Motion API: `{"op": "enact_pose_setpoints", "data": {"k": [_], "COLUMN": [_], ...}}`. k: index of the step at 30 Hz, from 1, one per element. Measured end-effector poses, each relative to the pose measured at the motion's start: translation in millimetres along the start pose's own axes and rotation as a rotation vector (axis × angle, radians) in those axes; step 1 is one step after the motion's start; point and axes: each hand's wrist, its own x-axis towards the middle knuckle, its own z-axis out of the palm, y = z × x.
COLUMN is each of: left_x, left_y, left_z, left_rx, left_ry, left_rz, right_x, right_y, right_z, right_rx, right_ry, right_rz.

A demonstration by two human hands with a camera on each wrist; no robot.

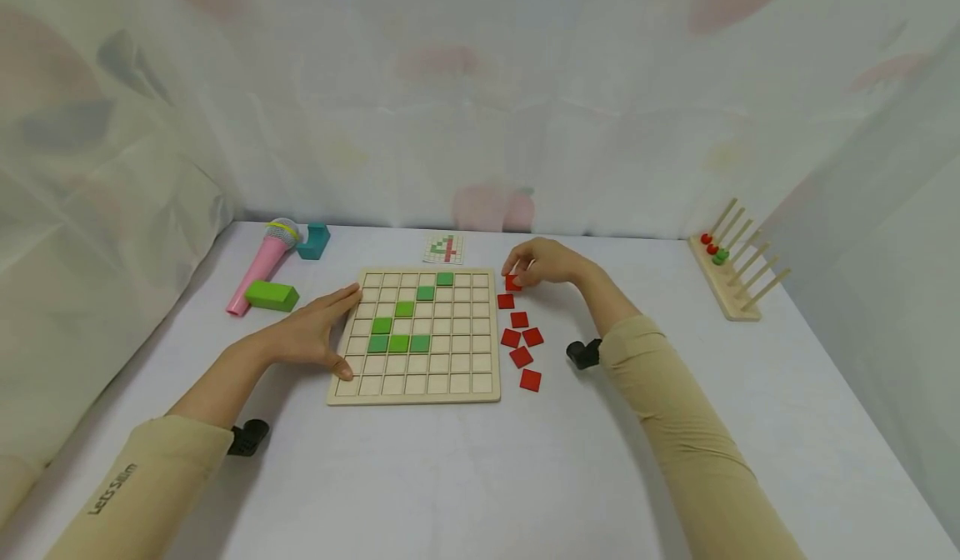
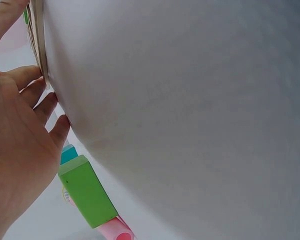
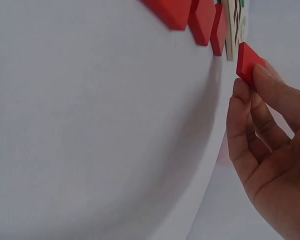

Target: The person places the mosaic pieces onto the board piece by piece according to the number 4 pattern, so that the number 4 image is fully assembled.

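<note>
Matt wooden board [image 1: 448, 383], smooth matt red tiles [image 1: 530, 380], plastic-looking pink microphone [image 1: 261, 270], wooden peg stand [image 1: 722, 281].

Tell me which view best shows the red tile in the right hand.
The right wrist view: the tile looms large, pinched by the right hand, its face and edge visible. The head view shows it small, partly covered by that hand; the left wrist view, not at all.

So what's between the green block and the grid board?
In the head view, next to the green block it's bare white table, then the left grip, touching the left edge of the grid board.
</note>
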Motion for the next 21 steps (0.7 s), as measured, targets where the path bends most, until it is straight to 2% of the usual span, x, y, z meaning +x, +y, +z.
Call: {"op": "enact_pose_setpoints", "data": {"k": [11,21], "left_x": [-0.8,-1.1], "left_y": [1.4,1.6], "left_z": [-0.8,-1.3], "left_rx": [-0.008,-0.010], "left_ry": [0.001,-0.002], "left_rz": [0.006,0.009], "right_x": [18,32], "right_y": [-20,-41], "right_z": [15,29], "right_rx": [0.045,0.035], "right_ry": [0.012,0.027], "right_rz": [-0.046,-0.112]}}
